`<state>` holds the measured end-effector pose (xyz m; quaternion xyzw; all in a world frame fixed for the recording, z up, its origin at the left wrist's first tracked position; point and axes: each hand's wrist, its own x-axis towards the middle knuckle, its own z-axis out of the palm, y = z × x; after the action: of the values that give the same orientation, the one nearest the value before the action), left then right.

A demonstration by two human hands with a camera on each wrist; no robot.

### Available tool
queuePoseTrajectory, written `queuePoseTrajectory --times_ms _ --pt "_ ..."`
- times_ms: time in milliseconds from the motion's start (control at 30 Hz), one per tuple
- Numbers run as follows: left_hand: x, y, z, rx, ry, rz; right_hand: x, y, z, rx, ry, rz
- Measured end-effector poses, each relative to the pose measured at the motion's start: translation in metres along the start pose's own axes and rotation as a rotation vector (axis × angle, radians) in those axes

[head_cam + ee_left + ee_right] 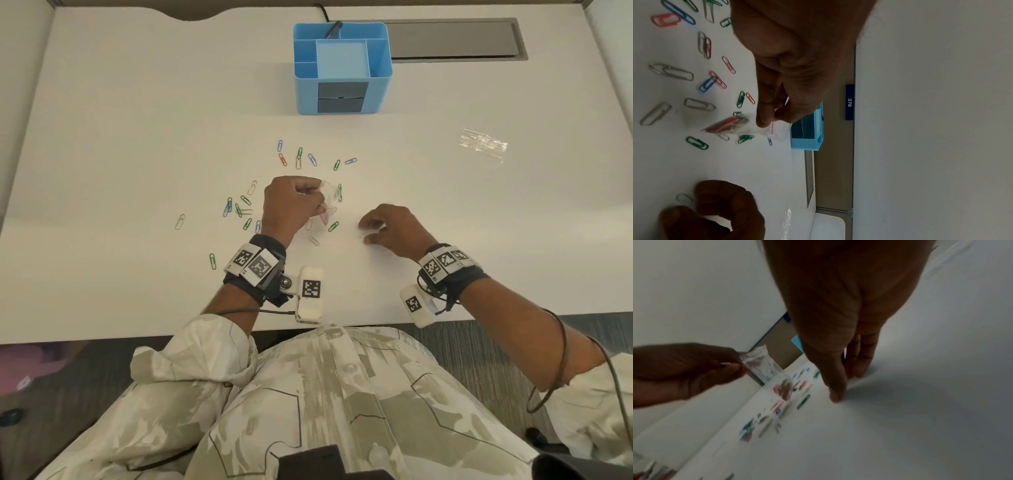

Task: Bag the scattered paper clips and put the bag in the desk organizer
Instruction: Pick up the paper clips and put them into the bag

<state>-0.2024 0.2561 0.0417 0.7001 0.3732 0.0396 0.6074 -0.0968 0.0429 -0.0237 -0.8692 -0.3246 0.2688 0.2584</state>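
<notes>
A clear zip bag (740, 128), partly filled with clips, is pinched at its mouth by the left hand (291, 202). A silver clip (684, 198) on the desk (137, 137) is pinched by the right hand (394, 226). Loose paper clips (239, 209) are scattered nearby. The blue organizer (342, 68) is set behind. A wall label (849, 102) is read as "378".

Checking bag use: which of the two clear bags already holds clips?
The clear bag pinched in the left hand; the other clear bag lies flat at the desk's right.
</notes>
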Motion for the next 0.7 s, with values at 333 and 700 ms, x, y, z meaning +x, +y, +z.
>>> queuePoseTrajectory --times_ms 333,700 --pt "-0.005 -0.007 -0.010 0.010 0.024 0.006 0.009 -0.007 0.016 -0.186 -0.078 -0.100" --pt "-0.007 -0.011 -0.023 0.009 0.061 0.013 0.034 -0.041 0.024 -0.264 -0.101 -0.353"
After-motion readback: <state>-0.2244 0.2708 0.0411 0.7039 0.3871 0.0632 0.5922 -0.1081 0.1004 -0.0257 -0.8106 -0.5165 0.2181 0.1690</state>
